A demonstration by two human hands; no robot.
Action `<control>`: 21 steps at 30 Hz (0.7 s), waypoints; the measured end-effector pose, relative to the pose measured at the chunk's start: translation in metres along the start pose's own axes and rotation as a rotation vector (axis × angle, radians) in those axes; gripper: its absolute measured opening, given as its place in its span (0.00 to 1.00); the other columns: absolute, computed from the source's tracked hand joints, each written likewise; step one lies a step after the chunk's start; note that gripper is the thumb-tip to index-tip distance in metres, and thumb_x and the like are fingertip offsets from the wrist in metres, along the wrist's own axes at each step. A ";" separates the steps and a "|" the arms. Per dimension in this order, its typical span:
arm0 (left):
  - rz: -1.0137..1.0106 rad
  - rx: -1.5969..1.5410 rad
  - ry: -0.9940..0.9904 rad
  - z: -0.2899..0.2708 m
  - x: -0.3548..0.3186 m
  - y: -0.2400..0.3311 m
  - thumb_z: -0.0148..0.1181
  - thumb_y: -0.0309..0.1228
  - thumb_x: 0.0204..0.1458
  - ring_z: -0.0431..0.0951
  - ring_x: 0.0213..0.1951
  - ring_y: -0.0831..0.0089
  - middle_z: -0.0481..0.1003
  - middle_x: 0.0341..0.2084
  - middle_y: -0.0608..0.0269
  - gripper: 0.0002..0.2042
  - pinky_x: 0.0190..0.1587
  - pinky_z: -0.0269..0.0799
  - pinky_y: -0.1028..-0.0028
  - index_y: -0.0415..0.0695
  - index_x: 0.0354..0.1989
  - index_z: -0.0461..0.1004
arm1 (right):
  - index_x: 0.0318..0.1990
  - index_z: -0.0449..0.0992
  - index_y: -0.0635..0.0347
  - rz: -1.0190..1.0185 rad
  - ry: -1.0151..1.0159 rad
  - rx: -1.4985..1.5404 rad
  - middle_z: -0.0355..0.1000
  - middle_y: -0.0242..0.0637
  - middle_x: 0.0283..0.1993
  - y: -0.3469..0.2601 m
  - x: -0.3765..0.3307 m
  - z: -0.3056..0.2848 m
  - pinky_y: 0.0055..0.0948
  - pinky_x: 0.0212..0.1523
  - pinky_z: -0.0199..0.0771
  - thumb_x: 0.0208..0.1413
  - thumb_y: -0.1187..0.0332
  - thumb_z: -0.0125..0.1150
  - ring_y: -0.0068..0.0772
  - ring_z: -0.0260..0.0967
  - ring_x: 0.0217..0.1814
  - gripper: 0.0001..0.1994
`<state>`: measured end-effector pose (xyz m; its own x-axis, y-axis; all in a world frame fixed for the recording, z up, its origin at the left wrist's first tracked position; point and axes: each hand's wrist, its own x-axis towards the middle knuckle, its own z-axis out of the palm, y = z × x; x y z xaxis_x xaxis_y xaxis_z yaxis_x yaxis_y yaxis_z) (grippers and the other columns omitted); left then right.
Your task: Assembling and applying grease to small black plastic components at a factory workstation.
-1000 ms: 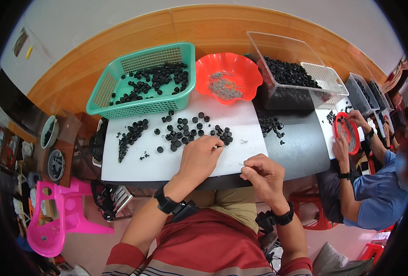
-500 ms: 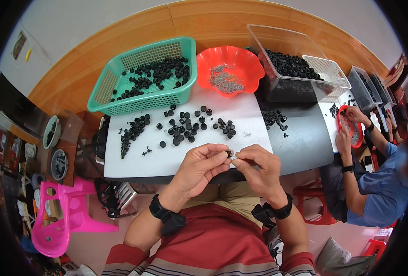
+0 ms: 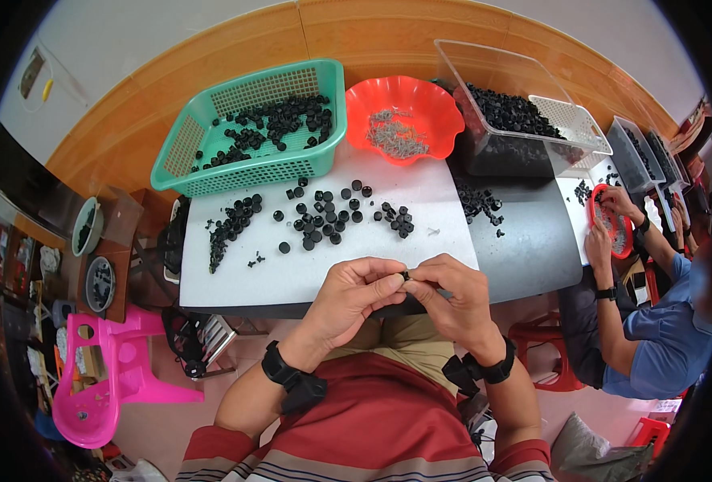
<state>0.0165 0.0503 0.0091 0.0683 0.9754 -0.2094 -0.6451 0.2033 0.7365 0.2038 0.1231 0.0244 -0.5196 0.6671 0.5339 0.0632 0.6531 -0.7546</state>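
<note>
Fingertips largely hide the small black piece [image 3: 405,275] near the front edge of the white sheet [image 3: 292,277], blurring its shape. The left hand [image 3: 349,304] pinches it; the right hand [image 3: 456,304] grasps its other side with thumb and forefinger. Beyond stand one latticed green plastic basket [image 3: 251,177], one scalloped red bowl [image 3: 446,120] of thin grey metal pins [image 3: 396,140], and three main clusters of rounded black caps [image 3: 321,218], too crowded to count.

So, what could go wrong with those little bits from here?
The small black piece held where the left hand and right hand meet could slip and fall past the nearby front edge of the white tabletop. A careless sweep might also scatter the loose black pieces beyond the hands.
</note>
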 end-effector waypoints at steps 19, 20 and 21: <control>-0.047 -0.069 -0.012 0.008 -0.004 -0.001 0.62 0.24 0.63 0.83 0.41 0.74 0.80 0.40 0.61 0.05 0.47 0.85 0.75 0.39 0.44 0.78 | 0.52 0.80 0.62 -0.106 -0.009 0.000 0.76 0.40 0.44 0.006 -0.006 -0.001 0.23 0.27 0.80 0.49 0.79 0.74 0.25 0.78 0.30 0.20; -0.044 -0.064 -0.015 0.007 -0.004 -0.002 0.62 0.24 0.63 0.83 0.40 0.75 0.80 0.39 0.62 0.04 0.46 0.85 0.75 0.39 0.44 0.78 | 0.52 0.80 0.62 -0.106 -0.010 0.000 0.76 0.40 0.44 0.005 -0.006 -0.001 0.23 0.27 0.80 0.49 0.79 0.74 0.25 0.78 0.30 0.20; -0.044 -0.066 -0.015 0.007 -0.004 -0.001 0.62 0.24 0.63 0.83 0.40 0.75 0.80 0.39 0.62 0.04 0.46 0.85 0.75 0.39 0.44 0.78 | 0.52 0.80 0.62 -0.101 -0.018 -0.007 0.76 0.40 0.44 0.003 -0.005 -0.001 0.23 0.27 0.80 0.50 0.79 0.74 0.26 0.78 0.30 0.20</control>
<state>0.0226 0.0466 0.0139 0.1089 0.9669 -0.2309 -0.6896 0.2407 0.6830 0.2077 0.1220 0.0194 -0.5389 0.5915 0.5998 0.0161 0.7191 -0.6947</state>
